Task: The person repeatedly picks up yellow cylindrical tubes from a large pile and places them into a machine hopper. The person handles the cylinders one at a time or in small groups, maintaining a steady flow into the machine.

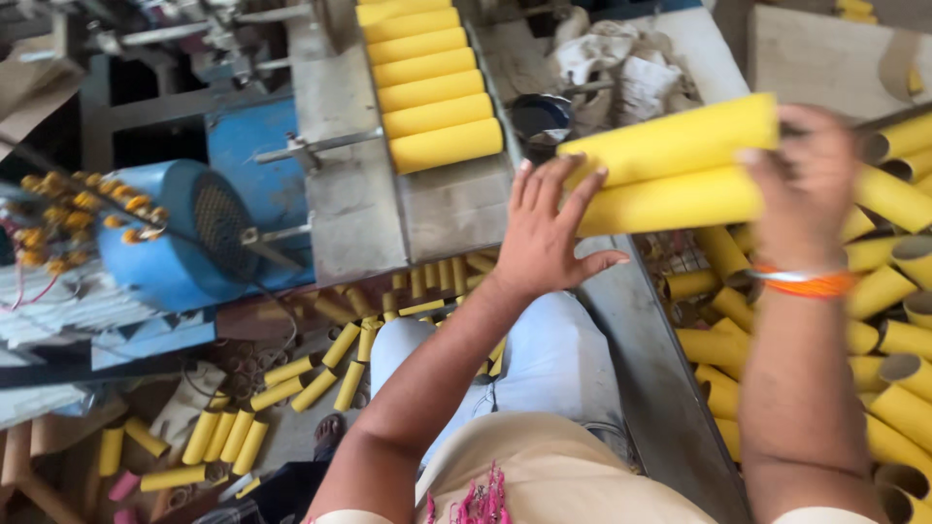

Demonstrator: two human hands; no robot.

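Single head-worn view, looking steeply down, close over lap, hands (670, 213) and workbench (456, 209)

Both hands are gripping two yellow tubes (670, 170) end to end: left hand (544, 233) pressing the near ends, right hand (811, 184) (blurred) probably clamping the far ends. More tubes are lying on the grey tray (437, 204) and in the bin (874, 320).
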